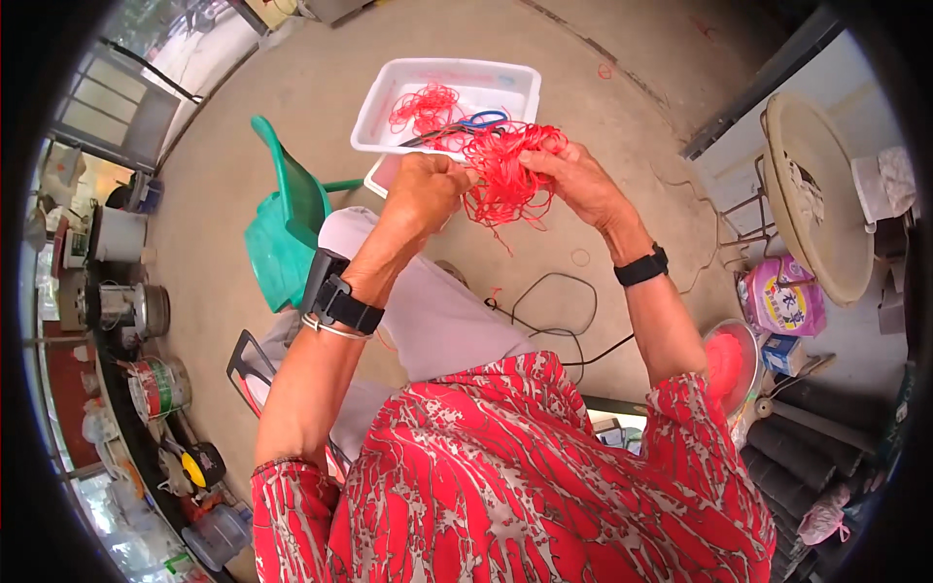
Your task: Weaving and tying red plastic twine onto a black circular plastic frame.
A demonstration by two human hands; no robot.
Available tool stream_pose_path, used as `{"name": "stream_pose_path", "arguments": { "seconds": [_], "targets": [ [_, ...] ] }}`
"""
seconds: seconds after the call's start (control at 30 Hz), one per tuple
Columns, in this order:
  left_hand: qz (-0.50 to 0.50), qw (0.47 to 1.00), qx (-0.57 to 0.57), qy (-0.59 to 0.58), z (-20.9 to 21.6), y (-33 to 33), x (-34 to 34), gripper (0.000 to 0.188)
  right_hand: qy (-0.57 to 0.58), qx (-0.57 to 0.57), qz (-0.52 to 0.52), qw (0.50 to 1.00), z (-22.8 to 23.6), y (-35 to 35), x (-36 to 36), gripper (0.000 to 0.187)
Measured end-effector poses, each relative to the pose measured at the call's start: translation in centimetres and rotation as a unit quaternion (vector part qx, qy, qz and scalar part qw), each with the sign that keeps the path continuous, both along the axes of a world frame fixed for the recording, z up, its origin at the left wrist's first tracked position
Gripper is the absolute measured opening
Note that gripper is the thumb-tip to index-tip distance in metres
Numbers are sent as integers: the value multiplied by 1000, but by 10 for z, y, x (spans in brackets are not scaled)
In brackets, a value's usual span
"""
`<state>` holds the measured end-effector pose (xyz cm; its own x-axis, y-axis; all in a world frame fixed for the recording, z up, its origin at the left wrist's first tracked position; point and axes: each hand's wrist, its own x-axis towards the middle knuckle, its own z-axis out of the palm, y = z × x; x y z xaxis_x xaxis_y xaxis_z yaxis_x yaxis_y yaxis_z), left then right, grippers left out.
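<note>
A tangled bunch of red rubber bands (503,175) hangs between both my hands above my lap. My left hand (425,189) grips its left side with the fingers curled in. My right hand (573,175) pinches the upper right part of the bunch. Just beyond the hands stands a white plastic tub (505,83) with more red bands (425,105) and blue-handled scissors (483,120) in it. Each wrist wears a black strap, and the left also has a thin bangle.
A green plastic chair (287,228) stands to the left on the concrete floor. A black cable (554,311) loops on the floor by my knee. At the right are a round woven tray (816,194), a pink bag (785,296) and a bowl of red bands (731,364). Pots and jars line the left edge.
</note>
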<state>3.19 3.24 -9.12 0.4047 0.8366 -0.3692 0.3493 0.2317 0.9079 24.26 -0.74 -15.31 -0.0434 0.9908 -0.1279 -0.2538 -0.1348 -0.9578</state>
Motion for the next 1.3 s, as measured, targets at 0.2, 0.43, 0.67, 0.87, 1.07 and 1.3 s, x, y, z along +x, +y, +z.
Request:
{"name": "stream_pose_path", "arguments": {
  "seconds": [0.2,0.43,0.67,0.87,1.07,1.3],
  "targets": [
    [-26,998,50,5,-3,1,3,19,150,-10,-40,988,-27,-26,-11,24],
    [-103,980,160,-52,5,-38,5,13,349,100,-54,930,-23,-53,-29,49],
    [-144,979,131,53,-29,-37,5,15,457,63,-26,887,-98,-63,-64,54],
    [-120,992,17,-33,-22,-38,6,15,437,8,-43,898,-91,-54,-67,39],
    [-115,984,-129,-44,-20,-39,4,13,513,48,2,857,-71,-62,-68,39],
    [-53,973,-223,-33,-38,-36,-4,11,516,-41,11,856,-101,-73,-93,44]
  ]
}}
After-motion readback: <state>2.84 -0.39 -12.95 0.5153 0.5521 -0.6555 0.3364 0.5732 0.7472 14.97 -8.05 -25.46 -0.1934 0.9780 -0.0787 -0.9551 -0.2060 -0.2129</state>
